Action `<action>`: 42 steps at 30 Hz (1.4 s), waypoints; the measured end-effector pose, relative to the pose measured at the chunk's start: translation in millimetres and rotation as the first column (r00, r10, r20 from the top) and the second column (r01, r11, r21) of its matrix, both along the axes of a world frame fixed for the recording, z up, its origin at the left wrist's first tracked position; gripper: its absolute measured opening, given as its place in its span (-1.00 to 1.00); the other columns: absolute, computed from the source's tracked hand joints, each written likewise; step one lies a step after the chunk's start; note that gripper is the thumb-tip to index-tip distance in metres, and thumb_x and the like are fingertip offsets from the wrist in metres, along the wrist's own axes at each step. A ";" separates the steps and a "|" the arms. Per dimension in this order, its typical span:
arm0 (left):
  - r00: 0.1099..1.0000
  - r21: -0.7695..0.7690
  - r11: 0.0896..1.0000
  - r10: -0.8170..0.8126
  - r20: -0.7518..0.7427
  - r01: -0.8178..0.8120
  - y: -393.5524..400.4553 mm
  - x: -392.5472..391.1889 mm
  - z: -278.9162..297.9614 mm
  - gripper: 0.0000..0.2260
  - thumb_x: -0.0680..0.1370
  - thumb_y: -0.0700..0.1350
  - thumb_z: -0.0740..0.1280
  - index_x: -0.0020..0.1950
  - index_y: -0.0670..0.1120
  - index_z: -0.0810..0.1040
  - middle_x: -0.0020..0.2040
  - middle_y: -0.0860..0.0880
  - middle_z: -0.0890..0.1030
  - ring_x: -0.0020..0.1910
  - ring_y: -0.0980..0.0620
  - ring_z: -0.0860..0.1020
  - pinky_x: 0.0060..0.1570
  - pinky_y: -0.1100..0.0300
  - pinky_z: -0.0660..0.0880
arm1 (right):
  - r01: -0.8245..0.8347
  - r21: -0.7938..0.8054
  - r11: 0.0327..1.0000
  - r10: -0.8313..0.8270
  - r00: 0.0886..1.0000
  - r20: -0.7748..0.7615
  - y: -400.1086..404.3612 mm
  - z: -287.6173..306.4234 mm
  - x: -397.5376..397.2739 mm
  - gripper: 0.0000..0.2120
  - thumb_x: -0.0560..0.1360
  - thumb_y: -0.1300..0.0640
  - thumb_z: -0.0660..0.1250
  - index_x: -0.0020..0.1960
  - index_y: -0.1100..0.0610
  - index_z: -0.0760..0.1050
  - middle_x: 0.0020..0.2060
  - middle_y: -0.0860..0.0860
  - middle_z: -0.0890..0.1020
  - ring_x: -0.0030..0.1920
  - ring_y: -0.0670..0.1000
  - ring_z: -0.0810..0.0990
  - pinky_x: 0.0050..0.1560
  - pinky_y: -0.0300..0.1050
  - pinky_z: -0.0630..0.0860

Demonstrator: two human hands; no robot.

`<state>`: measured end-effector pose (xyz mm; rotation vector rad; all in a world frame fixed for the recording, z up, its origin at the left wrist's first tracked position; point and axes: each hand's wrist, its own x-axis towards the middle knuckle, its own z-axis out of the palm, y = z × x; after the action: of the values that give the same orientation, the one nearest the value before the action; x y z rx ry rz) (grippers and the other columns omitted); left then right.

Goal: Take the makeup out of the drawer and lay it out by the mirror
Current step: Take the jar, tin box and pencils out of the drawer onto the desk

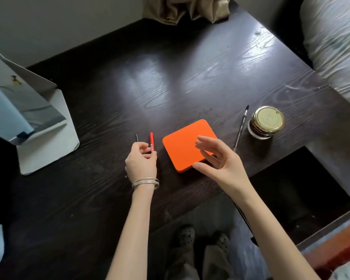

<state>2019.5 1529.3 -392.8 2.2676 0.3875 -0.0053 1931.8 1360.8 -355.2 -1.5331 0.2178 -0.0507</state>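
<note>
laying makeup out on a dark wooden worktop (190,81), seen from above.

the left hand (140,161) pinches a red lip pencil (151,142) and a thin dark stick (137,137), tips pointing away, just left of an orange case (182,148). the right hand (218,160) hovers over the case's near right corner, fingers spread wide, holding nothing. right of the case lie a slim brush (240,128) and a gold-lidded jar (266,122); the open drawer (303,190) sits near right of it, too dark to see into. the white-stand mirror (28,110) is well left of the case. to do this well, likely set both sticks flat, parallel to the case's left edge, then release gently so they don't roll.
</note>
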 end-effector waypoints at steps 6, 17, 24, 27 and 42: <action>0.992 -0.030 0.998 -0.056 0.109 0.060 -5.4 -10.8 11.7 -0.76 0.42 -0.21 0.44 0.05 -0.09 0.52 0.03 -0.03 0.61 -0.05 0.10 0.57 -0.10 0.31 0.46 | 0.052 0.007 0.999 -0.052 0.999 -0.011 -12.8 0.0 -9.1 -0.48 0.35 0.34 0.48 0.24 0.04 0.46 0.16 0.03 0.58 0.26 -0.05 0.52 0.33 -0.05 0.41; 0.832 -0.390 0.736 -0.502 0.236 0.554 -114.0 -109.8 36.6 -0.64 0.39 -0.27 0.46 0.04 0.10 0.48 0.03 0.07 0.56 0.03 0.13 0.56 -0.04 0.34 0.50 | 0.344 0.002 0.939 -0.344 0.939 -0.023 -72.4 -2.5 -98.3 -0.48 0.31 0.28 0.50 0.22 0.04 0.46 0.14 0.01 0.60 0.25 -0.02 0.53 0.31 -0.10 0.42; 0.668 -0.474 0.547 -0.734 0.124 0.689 -194.2 -174.6 15.2 -0.66 0.41 -0.20 0.45 0.14 0.01 0.49 0.09 0.12 0.53 0.08 0.24 0.51 -0.02 0.41 0.48 | 0.572 -0.044 0.819 -0.574 0.815 -0.078 -124.1 -16.6 -186.6 -0.49 0.29 0.22 0.45 0.22 0.05 0.46 0.15 0.01 0.58 0.25 -0.04 0.52 0.31 -0.13 0.42; 0.621 -0.496 0.502 -0.778 0.100 0.709 -218.7 -197.6 0.1 -0.66 0.42 -0.20 0.45 0.14 -0.01 0.49 0.10 0.10 0.53 0.09 0.23 0.51 0.00 0.38 0.49 | 0.651 -0.042 0.758 -0.651 0.752 -0.101 -141.8 -28.8 -222.5 -0.50 0.32 0.32 0.45 0.21 0.07 0.46 0.13 0.01 0.58 0.24 -0.06 0.53 0.31 -0.18 0.41; 0.502 -0.482 0.466 -0.863 -0.060 0.742 -281.4 -263.2 -83.6 -0.63 0.39 -0.23 0.47 0.15 -0.04 0.50 0.12 0.05 0.54 0.09 0.17 0.54 0.02 0.25 0.54 | 0.773 -0.030 0.633 -0.753 0.607 -0.256 -197.1 -139.7 -295.3 -0.49 0.34 0.40 0.45 0.16 0.01 0.44 0.09 -0.05 0.56 0.21 -0.08 0.52 0.28 -0.22 0.42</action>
<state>1756.3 1247.9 -476.4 1.8105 -0.5754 -0.8740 1636.5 1163.8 -494.8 -1.2528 1.0733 -0.5360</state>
